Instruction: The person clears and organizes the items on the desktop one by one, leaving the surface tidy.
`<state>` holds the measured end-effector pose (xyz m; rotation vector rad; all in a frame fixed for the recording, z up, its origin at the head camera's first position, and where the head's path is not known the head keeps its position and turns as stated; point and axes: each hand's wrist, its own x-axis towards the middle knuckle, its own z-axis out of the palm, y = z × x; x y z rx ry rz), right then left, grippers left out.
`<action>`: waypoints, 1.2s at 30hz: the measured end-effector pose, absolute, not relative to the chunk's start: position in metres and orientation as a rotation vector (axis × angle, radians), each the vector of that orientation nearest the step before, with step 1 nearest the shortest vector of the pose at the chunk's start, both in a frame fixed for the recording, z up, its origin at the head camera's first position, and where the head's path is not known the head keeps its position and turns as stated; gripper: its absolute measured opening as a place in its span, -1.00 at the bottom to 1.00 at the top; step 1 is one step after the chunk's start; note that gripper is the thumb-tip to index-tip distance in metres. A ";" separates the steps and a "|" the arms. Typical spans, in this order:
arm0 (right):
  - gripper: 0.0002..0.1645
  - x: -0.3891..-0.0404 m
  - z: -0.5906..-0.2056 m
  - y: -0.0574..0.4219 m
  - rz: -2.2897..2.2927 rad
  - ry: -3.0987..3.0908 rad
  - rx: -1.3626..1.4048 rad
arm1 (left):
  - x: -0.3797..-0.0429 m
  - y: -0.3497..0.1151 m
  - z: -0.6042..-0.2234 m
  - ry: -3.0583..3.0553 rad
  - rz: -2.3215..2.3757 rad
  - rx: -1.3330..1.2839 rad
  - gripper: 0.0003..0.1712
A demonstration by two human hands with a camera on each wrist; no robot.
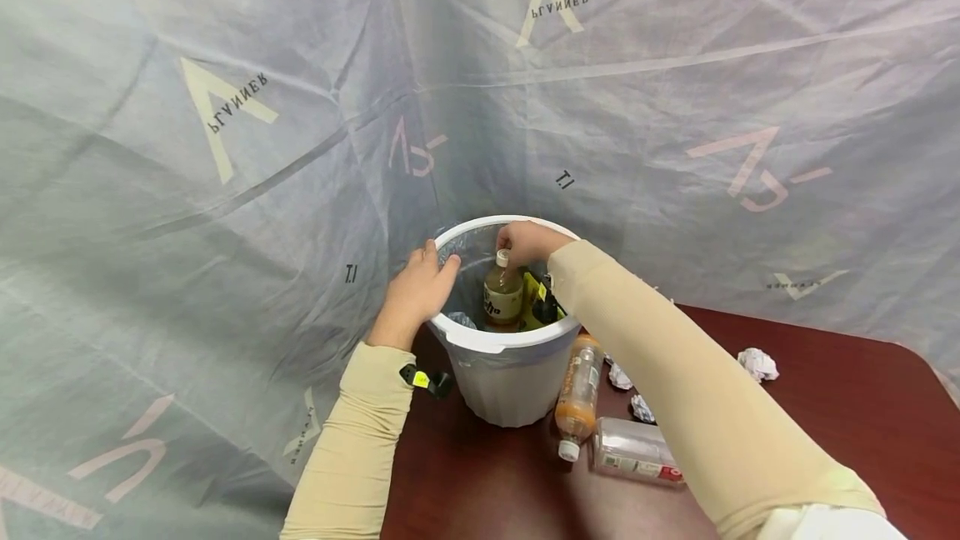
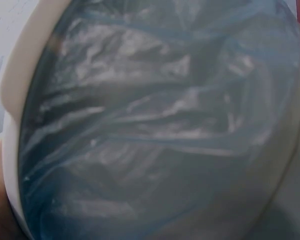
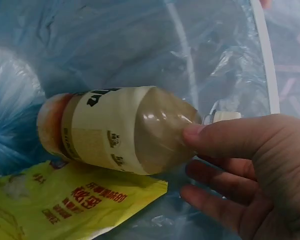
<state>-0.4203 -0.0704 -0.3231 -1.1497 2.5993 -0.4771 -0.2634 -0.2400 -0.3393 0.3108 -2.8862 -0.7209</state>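
Note:
A white trash can (image 1: 501, 390) lined with a translucent bluish bag (image 2: 155, 115) stands on the table. My right hand (image 1: 530, 242) reaches inside it and holds a plastic bottle (image 1: 504, 297) near the neck. The bottle has a white cap, a cream label and brownish see-through sides. In the right wrist view my thumb (image 3: 210, 139) lies at the bottle's shoulder, with the other fingers beside the neck. Beneath the bottle is a yellow wrapper (image 3: 80, 200) with red print. My left hand (image 1: 420, 288) rests against the can's left rim, its fingers fairly straight.
Right of the can lie an orange-labelled bottle (image 1: 579, 398) and a clear plastic container (image 1: 637, 450). Crumpled paper balls, one farther off (image 1: 757, 364), lie on the dark red table (image 1: 847, 423). Grey printed cloth (image 1: 637, 132) hangs close behind and left of the can.

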 end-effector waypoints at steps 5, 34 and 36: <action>-0.48 -0.420 -0.324 -0.069 -0.381 2.558 -1.161 | -0.262 -0.238 -0.338 -2.892 -0.728 0.312 -0.09; -0.79 -0.423 -0.318 -0.062 -0.581 2.575 -1.179 | -0.260 -0.235 -0.334 -2.889 -0.716 0.316 -0.07; -0.81 -0.424 -0.313 -0.058 -0.664 2.565 -1.201 | -0.259 -0.236 -0.334 -2.892 -0.711 0.324 -0.07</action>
